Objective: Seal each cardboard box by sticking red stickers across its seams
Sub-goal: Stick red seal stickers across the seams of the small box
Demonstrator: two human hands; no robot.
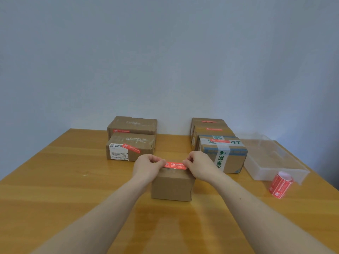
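A small plain cardboard box point(171, 186) stands on the wooden table point(64, 180) in front of me. A red sticker point(175, 165) is stretched flat just above its far top edge. My left hand point(147, 166) pinches the sticker's left end and my right hand point(199, 165) pinches its right end. Whether the sticker touches the box top I cannot tell. The roll of red stickers point(279, 186) lies on the table at the right.
Two brown boxes point(131, 142) with red stickers sit at the back left. Three more stickered boxes point(218, 143) line up at the back right, the nearest wrapped in printed tape. A clear plastic bin point(271, 160) lies by the roll.
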